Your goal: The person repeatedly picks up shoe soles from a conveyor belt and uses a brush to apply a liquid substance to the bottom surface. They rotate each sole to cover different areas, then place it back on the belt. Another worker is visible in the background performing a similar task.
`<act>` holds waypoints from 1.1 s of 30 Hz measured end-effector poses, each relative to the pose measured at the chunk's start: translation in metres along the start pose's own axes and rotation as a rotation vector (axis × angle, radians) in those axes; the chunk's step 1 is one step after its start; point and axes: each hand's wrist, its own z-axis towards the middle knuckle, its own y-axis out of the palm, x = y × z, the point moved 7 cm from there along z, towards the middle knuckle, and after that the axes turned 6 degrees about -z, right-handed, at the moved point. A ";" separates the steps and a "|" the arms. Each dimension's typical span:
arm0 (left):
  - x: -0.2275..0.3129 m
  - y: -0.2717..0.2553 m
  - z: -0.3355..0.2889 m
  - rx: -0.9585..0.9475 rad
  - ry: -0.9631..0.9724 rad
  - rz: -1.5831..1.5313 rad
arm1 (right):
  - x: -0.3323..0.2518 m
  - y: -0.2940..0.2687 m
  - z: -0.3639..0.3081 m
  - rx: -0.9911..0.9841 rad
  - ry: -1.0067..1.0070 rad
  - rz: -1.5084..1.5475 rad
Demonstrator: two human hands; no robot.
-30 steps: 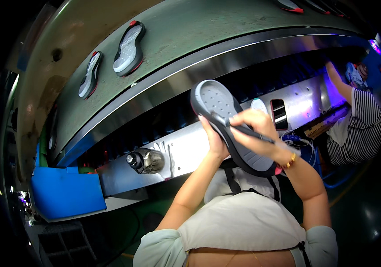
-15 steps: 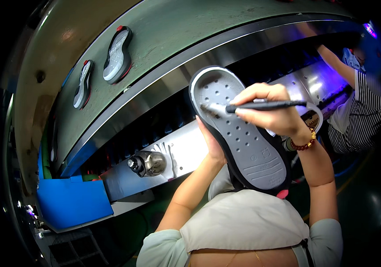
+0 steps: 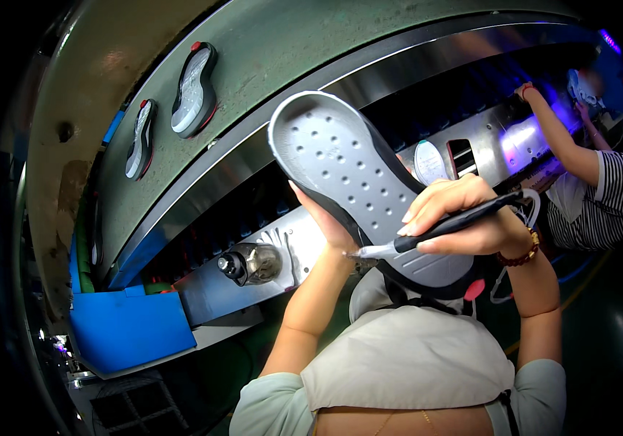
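Left hand (image 3: 330, 221): mostly hidden behind grey shoe sole (image 3: 359, 182); fingers closed on its underside, raised over steel counter (image 3: 213, 291).
Right hand (image 3: 464, 218): fingers pinched shut around dark pen (image 3: 439, 229), tip touching sole's near edge.
Sole heel: partly covered by right hand.
Conveyor belt (image 3: 268, 51): two more soles (image 3: 194, 89), small, detail unclear.
Co-worker's arm (image 3: 555, 138): far right, hand blurred in purple light.

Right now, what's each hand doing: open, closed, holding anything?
Left hand: closed on the grey shoe sole, gripping it from behind.
Right hand: closed on a dark pen-like tool, tip at the sole's edge.
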 end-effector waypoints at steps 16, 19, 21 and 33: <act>0.034 0.034 0.016 -0.278 0.215 0.105 | 0.007 -0.003 -0.010 0.021 0.006 -0.157; 0.039 0.037 0.014 -0.273 0.247 0.100 | 0.010 -0.008 -0.022 -0.023 0.025 0.074; 0.040 0.035 0.015 -0.265 0.256 0.158 | 0.023 -0.019 -0.030 0.140 0.214 0.225; 0.054 0.013 0.024 -0.039 0.333 0.262 | 0.021 -0.020 -0.044 0.026 0.115 -0.026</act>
